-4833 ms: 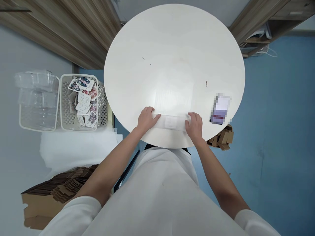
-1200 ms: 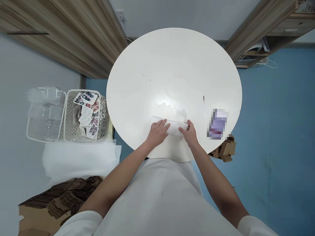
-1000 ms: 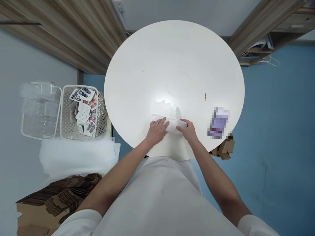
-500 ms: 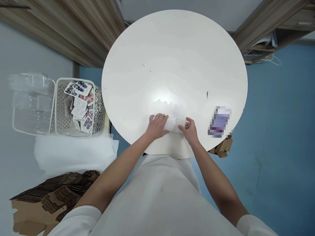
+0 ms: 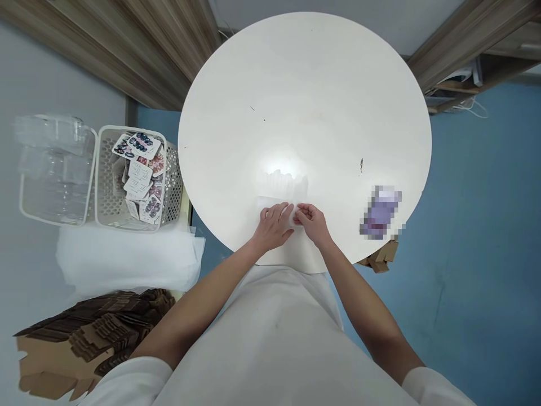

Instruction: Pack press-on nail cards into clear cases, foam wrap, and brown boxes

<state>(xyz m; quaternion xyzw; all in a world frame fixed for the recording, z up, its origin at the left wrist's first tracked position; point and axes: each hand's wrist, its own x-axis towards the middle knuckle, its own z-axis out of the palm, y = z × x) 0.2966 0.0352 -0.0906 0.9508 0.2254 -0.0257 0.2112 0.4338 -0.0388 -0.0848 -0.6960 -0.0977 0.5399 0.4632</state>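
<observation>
A thin white translucent sheet lies near the front edge of the round white table, folded at its right end. My left hand rests on it, palm down with the fingers apart. Close to its fingertips, my right hand pinches the folded right end between thumb and fingers. Both hands partly cover the sheet, and whatever may lie inside the fold is hidden.
At the left stand a white basket of cards with coloured beads and another basket of clear plastic pieces. White sheets and flat brown cartons lie below. A blurred purple object is at the table's right.
My right hand has moved left, close to my left hand, bringing the sheet's right end with it. The sheet now spans less width to the right. The view has shifted slightly.
</observation>
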